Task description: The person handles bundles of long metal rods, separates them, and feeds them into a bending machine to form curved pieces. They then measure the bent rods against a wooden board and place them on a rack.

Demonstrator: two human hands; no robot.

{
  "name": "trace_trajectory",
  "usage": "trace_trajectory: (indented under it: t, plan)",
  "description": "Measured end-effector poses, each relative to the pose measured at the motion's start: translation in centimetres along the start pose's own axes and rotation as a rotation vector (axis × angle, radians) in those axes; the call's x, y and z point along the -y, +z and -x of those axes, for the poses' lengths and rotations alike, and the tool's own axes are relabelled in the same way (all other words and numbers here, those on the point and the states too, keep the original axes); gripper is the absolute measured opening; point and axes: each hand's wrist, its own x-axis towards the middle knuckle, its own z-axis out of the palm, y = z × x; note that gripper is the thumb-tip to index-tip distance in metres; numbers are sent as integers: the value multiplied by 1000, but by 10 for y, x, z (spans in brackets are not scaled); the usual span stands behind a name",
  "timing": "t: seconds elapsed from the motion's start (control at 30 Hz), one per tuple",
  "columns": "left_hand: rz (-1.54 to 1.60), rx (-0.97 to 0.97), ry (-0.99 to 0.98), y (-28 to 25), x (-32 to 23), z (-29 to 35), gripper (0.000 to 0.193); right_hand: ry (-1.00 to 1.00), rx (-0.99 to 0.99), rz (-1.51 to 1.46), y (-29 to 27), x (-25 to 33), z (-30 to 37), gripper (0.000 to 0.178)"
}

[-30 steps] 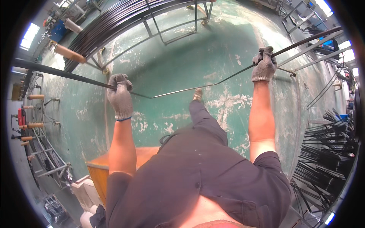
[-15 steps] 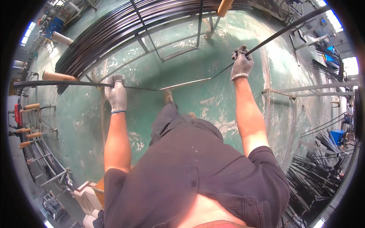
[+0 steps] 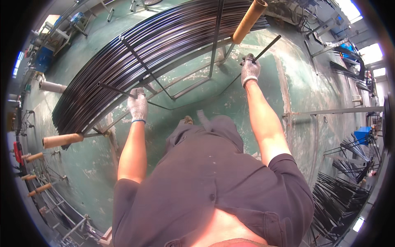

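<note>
Both my hands, in grey-white work gloves, grip one long thin black metal rod point(image 3: 267, 48) bent into a wide U. My left hand point(image 3: 138, 105) is closed round its left arm, whose end points up and left over the edge of a pile of black rods point(image 3: 164, 45). My right hand point(image 3: 249, 70) is closed round the other arm, whose end sticks up to the right. The rod's middle stretch hangs low between my hands above the floor and is hard to see. In front of the pile stands another U-shaped dark bar point(image 3: 147, 68).
The pile lies on a metal rack with brown cardboard tubes point(image 3: 249, 20) on its posts, one more tube point(image 3: 62, 140) at the left. Loose black rods point(image 3: 339, 197) are heaped at the lower right. A metal rail point(image 3: 333, 111) juts in from the right. The green floor point(image 3: 197, 164) is worn.
The rod's arms have swung toward the pile, and their ends now show as short stubs. My hands have come slightly closer together, and more of the rack is in view.
</note>
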Motion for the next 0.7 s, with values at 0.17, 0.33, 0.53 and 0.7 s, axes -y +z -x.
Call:
trace_trajectory:
  t: [0.17,0.33,0.53,0.7]
  plan:
    - [-71,-133,-21,13,26,-70,29,-6,114,89,68,-3,-50,42]
    - [-239,-249,-62,46,3,-118,31,-72,279,35,124,-26,-131,37]
    - [-210,-305,-216,74,15,-186,43,-230,310,392,194,-61,-239,44]
    - [-313,-292,-384,77,-29,-177,45,-145,577,273,233,-63,-230,63]
